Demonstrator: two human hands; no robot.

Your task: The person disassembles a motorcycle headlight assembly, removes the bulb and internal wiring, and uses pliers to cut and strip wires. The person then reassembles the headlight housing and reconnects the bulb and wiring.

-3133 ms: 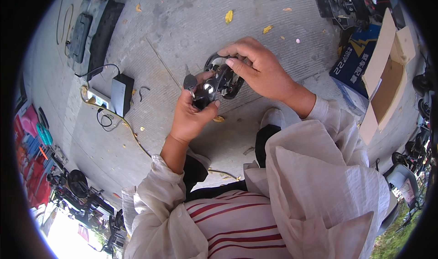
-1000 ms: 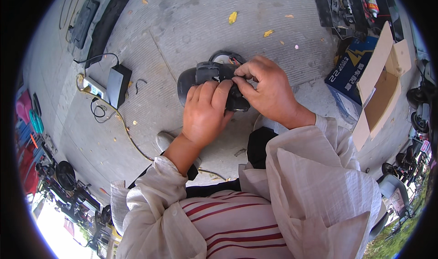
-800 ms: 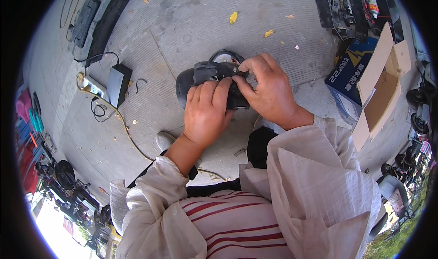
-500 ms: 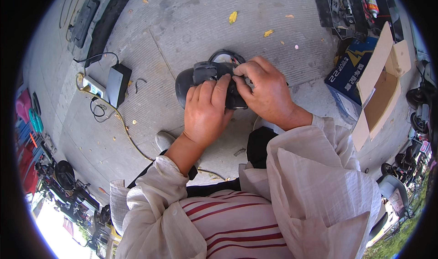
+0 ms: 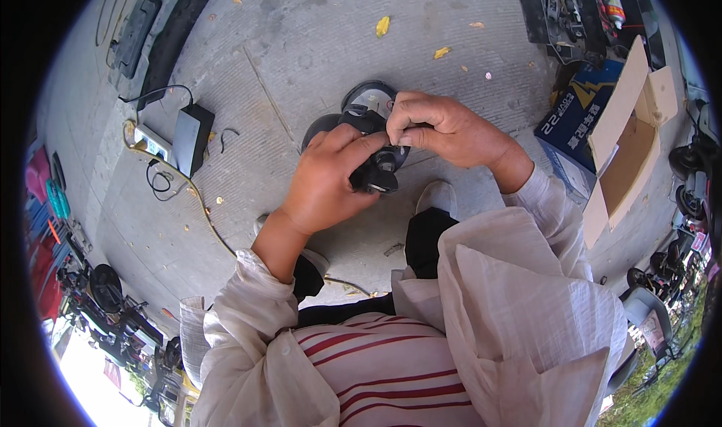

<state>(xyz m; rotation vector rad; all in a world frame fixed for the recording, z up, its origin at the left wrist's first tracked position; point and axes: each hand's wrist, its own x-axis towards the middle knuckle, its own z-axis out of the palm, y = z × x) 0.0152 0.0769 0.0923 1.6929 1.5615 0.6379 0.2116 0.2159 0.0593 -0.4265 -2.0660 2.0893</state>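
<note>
Above the ground in front of me I hold a black rounded device (image 5: 376, 177) with a bulky, uneven body. My left hand (image 5: 320, 179) wraps round it from the left, fingers curled over its top. The fingers of my right hand (image 5: 455, 133) are pinched together at its right side. Whatever is between those fingertips is too small to make out. Just beyond the device shows a round black-rimmed part (image 5: 372, 94) with a pale inside. My fingers hide much of the device, and whether that round part is joined to it I cannot tell.
Left on the concrete lie a black power adapter (image 5: 194, 139), a white power strip (image 5: 153, 141) and a yellowish cable (image 5: 207, 215). An open cardboard box (image 5: 630, 160) and a blue box (image 5: 575, 126) stand right. Below my hands is my shoe (image 5: 438, 197).
The device has turned and tilted in my left hand, baring a black part on its near side. My right hand has shifted slightly right and down, its fingers still pinched.
</note>
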